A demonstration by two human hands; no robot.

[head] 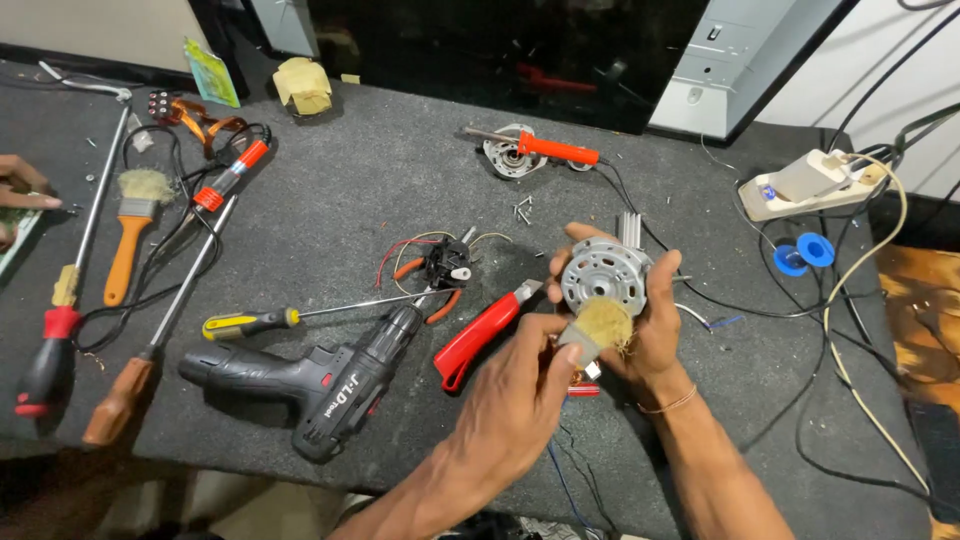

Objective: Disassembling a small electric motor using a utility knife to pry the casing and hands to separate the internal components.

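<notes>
Left hand [520,375]: nearest the lens, crossing in from the bottom, fingers pinched shut around the handle of a small brush [598,326].
Brush: worn tan bristles pressed right against the lower face of the motor, ferrule tucked under the left thumb.
Right hand [655,325]: cupped around the small electric motor [604,275], thumb on the left edge, fingers wrapped round the right side, a thin band at the wrist.
Motor: held up above the dark grey mat [330,200], right of centre, its round silver end plate with holes facing the camera.
Utility knife [480,335]: red, lying on the mat just left of the left hand, blade end pointing at the motor.
Cordless drill [320,378]: black, on its side, left of the knife, near the front edge.
Yellow-handled screwdriver [290,318]: lying just above the drill, shaft running right toward a small black part with wires [445,262].
Soldering iron [555,150]: orange grip, resting at the back beside a second round metal part.
Paintbrush [135,225]: orange handle, far left, well apart from the hands, with long screwdrivers either side.
Another person's hand [22,185]: just showing at the left edge.
Power strip [810,185]: cream, far right, cables trailing off.
</notes>
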